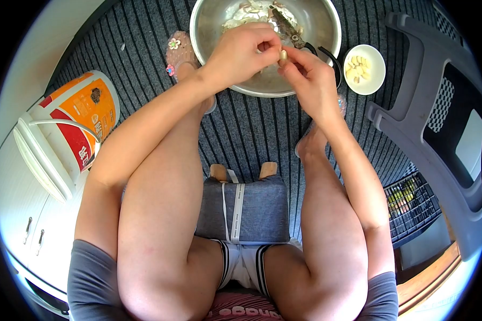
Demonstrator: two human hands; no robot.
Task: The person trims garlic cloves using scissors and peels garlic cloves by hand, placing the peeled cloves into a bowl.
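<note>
A garlic clove (283,55) is pinched between the fingertips of my right hand (311,79), above the near part of a steel basin (262,90). My left hand (247,52) is closed, its thumb and fingers pressed together against the clove's left side. Inside the basin lie pale garlic skins and cloves (241,17), partly covered by my left hand. A pair of scissors (290,32) rests there too, its blades on the skins and its black handles leaning toward the right rim. Just right of the basin, a small white bowl (379,80) holds several peeled garlic cloves (357,69).
A grey plastic stool or chair (407,101) stands at the right, near a black crate (412,214). On the left are an orange and red bucket (85,107) and white cabinet doors (21,224). A grey cushioned low seat (268,208) is between my legs, on ribbed dark carpet (251,128).
</note>
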